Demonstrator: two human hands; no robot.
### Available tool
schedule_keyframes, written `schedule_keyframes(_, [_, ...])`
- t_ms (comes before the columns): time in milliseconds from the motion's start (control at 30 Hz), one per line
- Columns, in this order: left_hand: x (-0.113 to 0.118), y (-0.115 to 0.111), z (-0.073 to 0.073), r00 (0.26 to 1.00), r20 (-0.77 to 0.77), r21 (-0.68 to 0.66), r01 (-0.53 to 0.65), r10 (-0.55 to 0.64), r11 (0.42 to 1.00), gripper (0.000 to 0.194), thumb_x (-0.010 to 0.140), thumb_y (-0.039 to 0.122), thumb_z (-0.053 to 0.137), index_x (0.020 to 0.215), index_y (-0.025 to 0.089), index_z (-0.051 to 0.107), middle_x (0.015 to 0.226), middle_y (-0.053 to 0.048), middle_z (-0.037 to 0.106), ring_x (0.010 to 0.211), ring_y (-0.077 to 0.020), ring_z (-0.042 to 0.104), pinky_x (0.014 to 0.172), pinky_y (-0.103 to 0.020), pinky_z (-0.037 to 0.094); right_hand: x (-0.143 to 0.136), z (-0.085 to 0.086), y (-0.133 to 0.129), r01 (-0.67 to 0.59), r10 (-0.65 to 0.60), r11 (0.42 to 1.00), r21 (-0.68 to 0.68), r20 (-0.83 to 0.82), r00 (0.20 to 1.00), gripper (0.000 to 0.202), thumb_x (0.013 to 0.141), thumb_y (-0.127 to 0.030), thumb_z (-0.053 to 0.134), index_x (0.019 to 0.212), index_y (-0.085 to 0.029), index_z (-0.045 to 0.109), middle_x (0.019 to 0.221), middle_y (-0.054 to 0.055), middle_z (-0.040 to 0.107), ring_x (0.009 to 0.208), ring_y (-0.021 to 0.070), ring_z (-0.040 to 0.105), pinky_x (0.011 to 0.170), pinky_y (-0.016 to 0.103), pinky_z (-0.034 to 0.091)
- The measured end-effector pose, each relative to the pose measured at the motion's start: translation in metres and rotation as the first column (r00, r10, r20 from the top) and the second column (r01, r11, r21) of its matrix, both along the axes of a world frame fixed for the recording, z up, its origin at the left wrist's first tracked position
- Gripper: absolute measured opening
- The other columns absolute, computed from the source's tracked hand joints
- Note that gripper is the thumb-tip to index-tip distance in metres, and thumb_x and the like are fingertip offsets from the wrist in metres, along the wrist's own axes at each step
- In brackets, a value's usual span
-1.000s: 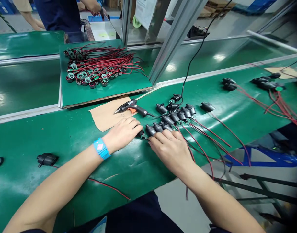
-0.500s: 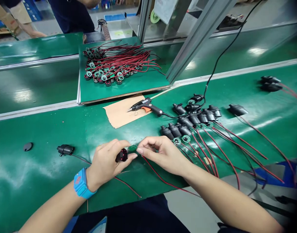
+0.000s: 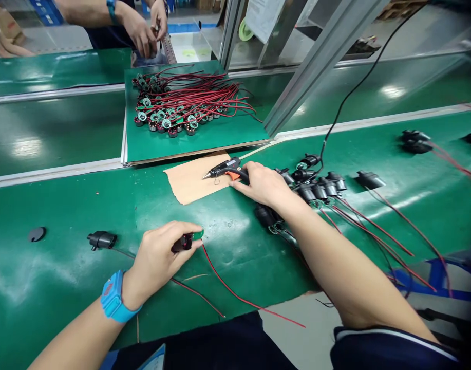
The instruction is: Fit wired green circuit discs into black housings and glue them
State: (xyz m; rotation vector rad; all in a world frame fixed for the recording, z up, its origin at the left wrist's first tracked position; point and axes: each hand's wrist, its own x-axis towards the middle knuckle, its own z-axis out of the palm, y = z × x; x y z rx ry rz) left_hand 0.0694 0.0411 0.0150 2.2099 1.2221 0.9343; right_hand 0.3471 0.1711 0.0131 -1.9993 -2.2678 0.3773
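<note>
Component (image 3: 179, 245), black with reddish bits, pinched between thumb and fingers of left grip (image 3: 154, 257), left of centre over green surface (image 3: 227, 246). Green disc (image 3: 198, 235) at its end, right by fingertips; cannot tell whether seated or merely leaning there. Red wire (image 3: 235, 296) trailing from disc, out past front edge of surface.

Right grip (image 3: 268, 185) at handle of glue gun (image 3: 224, 167): fingers on far side, thumb on near side by orange trigger (image 3: 234, 175). Cannot tell how firmly closed. Gun lying on cardboard (image 3: 191, 187), nozzle (image 3: 207, 176) pointing left, thin wire loop (image 3: 217, 180) beneath.

Right forearm (image 3: 331, 246) crossing over part of cluster of black housings (image 3: 320, 191). Black cable (image 3: 349, 97) dropping into same cluster; likely gun's, join hidden. Lone housing (image 3: 102, 240) with own wire (image 3: 199, 294) left of left grip, flat black cap (image 3: 37, 234) farther left. Wired pieces (image 3: 173, 115) heaped on raised board (image 3: 215, 136) behind; co-worker's hands (image 3: 138, 35) beyond.

Risks, judged: disc slipping or tilting if pinch loosens or overhanging wire gets tugged. Housings knocked or dragged by forearm or cable, given tight spacing. Stray glue from accidental squeeze, thumb so near trigger. Burn to left fingertips if nozzle hot and brought in close. Cardboard shifting if wire loop catches on lifting.
</note>
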Motion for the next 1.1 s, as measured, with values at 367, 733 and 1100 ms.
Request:
schedule_keyframes(367, [-0.001, 0.005, -0.002, 0.942, 0.161, -0.255, -0.25, 0.295, 0.934, 0.024, 0.082, 0.029, 0.082, 0.101, 0.022, 0.069, 0.083, 0.003, 0.072, 0.07, -0.0126, 0.067, 0.064, -0.022, 0.052, 0.02, -0.007, -0.041, -0.11, 0.136, 0.99, 0.089, -0.396, 0.908, 0.04, 0.099, -0.042, 0.047, 0.134, -0.022, 0.044, 0.103, 0.008, 0.067, 0.082, 0.0226, 0.065, 0.077, 0.039, 0.052])
schedule_keyframes(733, [0.003, 0.002, 0.001, 0.931, 0.199, -0.207, -0.264, 0.305, 0.942, 0.025, 0.081, 0.028, 0.082, 0.1, 0.022, 0.069, 0.082, 0.002, 0.071, 0.07, -0.0127, 0.067, 0.064, -0.022, 0.053, -0.014, 0.022, -0.082, -0.07, 0.216, 0.931, 0.358, -0.388, 0.896, 0.046, 0.08, -0.054, 0.076, 0.107, -0.022, 0.057, 0.072, -0.001, 0.055, 0.056, 0.0168, 0.051, 0.054, 0.033, 0.045])
schedule_keyframes(1100, [0.004, -0.001, 0.004, 0.94, 0.182, -0.179, -0.258, 0.289, 0.95, 0.026, 0.081, 0.029, 0.083, 0.102, 0.022, 0.068, 0.082, 0.003, 0.071, 0.067, -0.0104, 0.066, 0.063, -0.02, 0.054, -0.025, 0.022, -0.094, -0.152, 0.287, 0.824, 0.545, -0.172, 0.942, 0.018, 0.085, -0.023, 0.066, 0.101, -0.026, 0.061, 0.079, 0.002, 0.062, 0.062, 0.0166, 0.059, 0.053, 0.029, 0.047])
